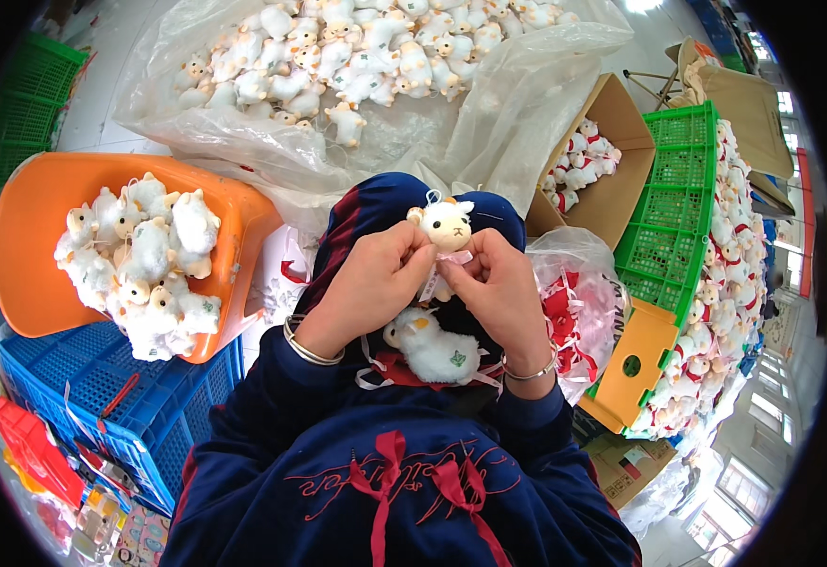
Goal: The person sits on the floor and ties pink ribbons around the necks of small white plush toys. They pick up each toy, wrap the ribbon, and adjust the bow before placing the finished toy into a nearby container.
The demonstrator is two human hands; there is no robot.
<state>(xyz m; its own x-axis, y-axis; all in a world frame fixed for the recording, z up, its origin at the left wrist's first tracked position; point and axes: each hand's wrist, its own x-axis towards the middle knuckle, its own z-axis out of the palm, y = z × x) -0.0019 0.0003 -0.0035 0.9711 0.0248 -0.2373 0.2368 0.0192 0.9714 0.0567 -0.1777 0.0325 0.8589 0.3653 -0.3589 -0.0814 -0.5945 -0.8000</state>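
A small white plush sheep point(447, 225) with a loop on its head faces up between my hands, over my knees. At its neck is a pale pink ribbon point(454, 257). My left hand point(380, 274) is closed, its thumb and forefinger pinching the ribbon at the neck's left side. From the other side my right hand point(497, 283) pinches at the same ribbon, fingers curled. The toy's lower body is mostly hidden by the hands. A second plush sheep point(437, 352) with a green leaf mark lies on my lap, on red cloth pieces with white ties point(390, 369).
Ahead, a heap of plush sheep point(357, 57) lies on clear plastic sheeting point(413, 132). At left, an orange chair point(40, 241) holding more sheep adjoins a blue crate point(139, 378). At right stand a cardboard box point(626, 118), a green crate point(664, 208) and a bag of red pieces point(574, 312).
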